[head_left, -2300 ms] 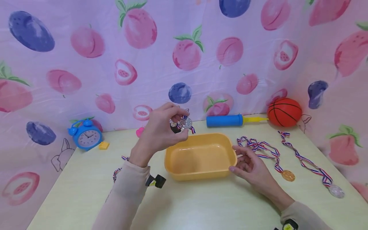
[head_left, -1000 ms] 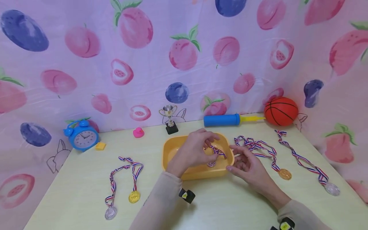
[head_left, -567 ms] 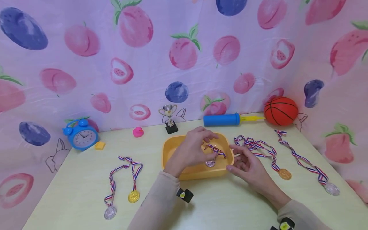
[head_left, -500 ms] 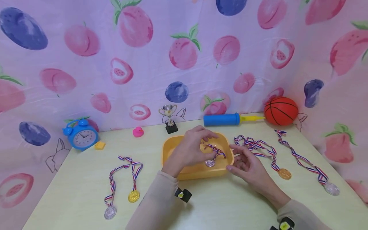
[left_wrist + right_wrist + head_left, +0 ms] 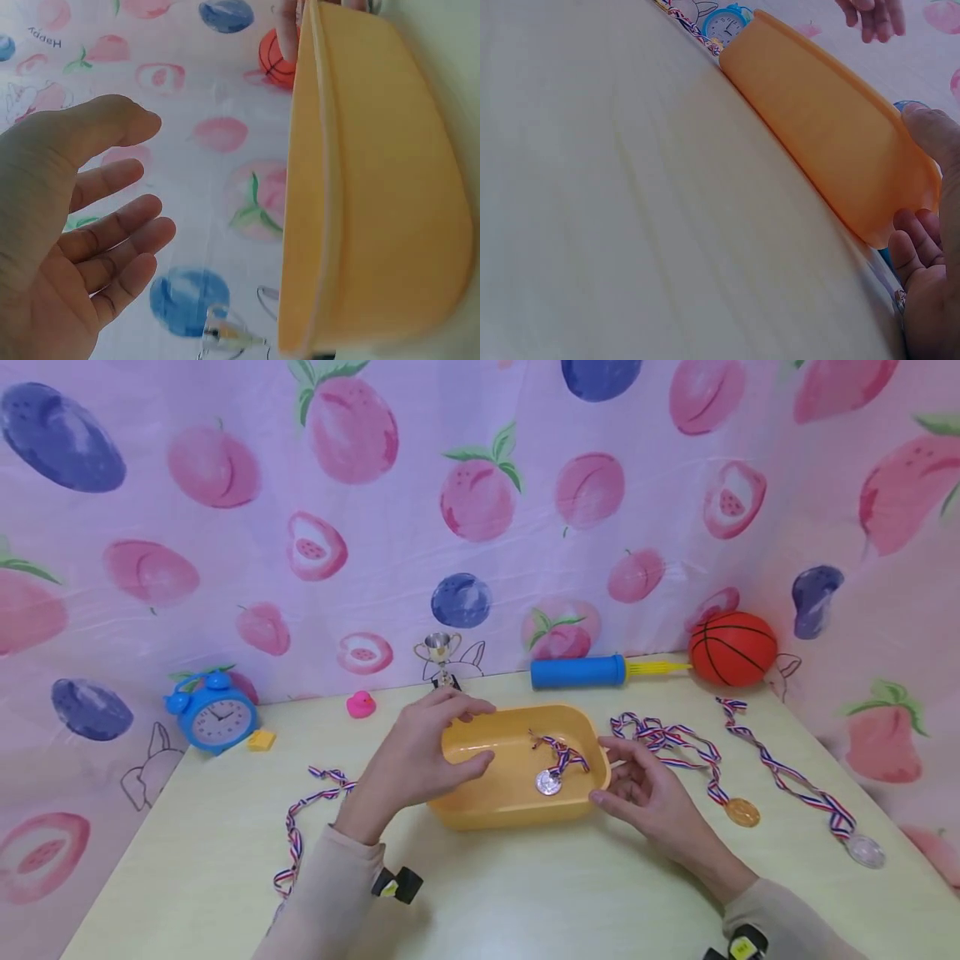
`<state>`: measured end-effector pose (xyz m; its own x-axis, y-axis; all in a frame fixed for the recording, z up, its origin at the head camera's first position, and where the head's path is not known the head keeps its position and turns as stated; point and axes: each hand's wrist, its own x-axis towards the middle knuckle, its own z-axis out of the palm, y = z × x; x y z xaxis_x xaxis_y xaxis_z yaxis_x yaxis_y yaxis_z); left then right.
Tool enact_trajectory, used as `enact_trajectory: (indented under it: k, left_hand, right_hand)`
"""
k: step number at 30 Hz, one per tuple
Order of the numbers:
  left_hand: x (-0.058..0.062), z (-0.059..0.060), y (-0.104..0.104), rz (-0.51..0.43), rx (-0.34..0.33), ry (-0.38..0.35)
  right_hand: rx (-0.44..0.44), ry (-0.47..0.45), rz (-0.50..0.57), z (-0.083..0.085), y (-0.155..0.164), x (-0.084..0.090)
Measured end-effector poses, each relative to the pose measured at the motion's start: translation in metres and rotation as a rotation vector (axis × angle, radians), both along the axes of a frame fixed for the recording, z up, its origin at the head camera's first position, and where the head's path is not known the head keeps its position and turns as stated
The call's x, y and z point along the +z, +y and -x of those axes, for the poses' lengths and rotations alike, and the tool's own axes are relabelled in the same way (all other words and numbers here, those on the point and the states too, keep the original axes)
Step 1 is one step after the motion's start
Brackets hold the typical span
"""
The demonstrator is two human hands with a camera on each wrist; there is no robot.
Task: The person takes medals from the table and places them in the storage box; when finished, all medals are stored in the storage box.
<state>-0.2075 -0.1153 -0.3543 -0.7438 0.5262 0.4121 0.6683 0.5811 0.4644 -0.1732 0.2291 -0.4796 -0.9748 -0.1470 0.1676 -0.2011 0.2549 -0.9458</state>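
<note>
Reading "Happy" on the fruit curtain point(image 5: 46, 37) — hands point(image 5: 416, 758) empty beside the tub point(image 5: 480, 806).

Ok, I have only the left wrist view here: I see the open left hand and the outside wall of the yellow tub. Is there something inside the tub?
Observer: Yes. In the head view, one silver medal with its striped ribbon lies inside the yellow tub.
Operator: And the right hand, where is it?
Observer: The right hand is at the tub's right end, fingers relaxed, holding nothing.
Operator: Are more medals on the table?
Observer: Two lie to the right of the tub, a gold medal and a clear medal, both outside it.
</note>
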Motion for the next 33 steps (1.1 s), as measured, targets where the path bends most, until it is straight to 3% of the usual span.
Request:
enact_trajectory:
  k: [10, 20, 27, 33]
  left_hand:
    - [-0.014, -0.027, -0.070, 0.040, 0.128, 0.009]
    - [-0.051, -0.059, -0.119, 0.005, 0.230, 0.024]
    - [-0.066, -0.073, -0.142, 0.010, 0.301, -0.101]
    - [-0.078, -0.080, -0.155, 0.105, 0.294, -0.232]
  right_hand:
    - [0.012, 0.008, -0.004, -0.001, 0.003, -0.001]
    - [0.003, 0.011, -0.010, -0.001, 0.002, -0.001]
    - [0.008, 0.003, 0.002, 0.000, 0.003, -0.002]
    - [0.013, 0.005, 0.004, 0.000, 0.003, -0.002]
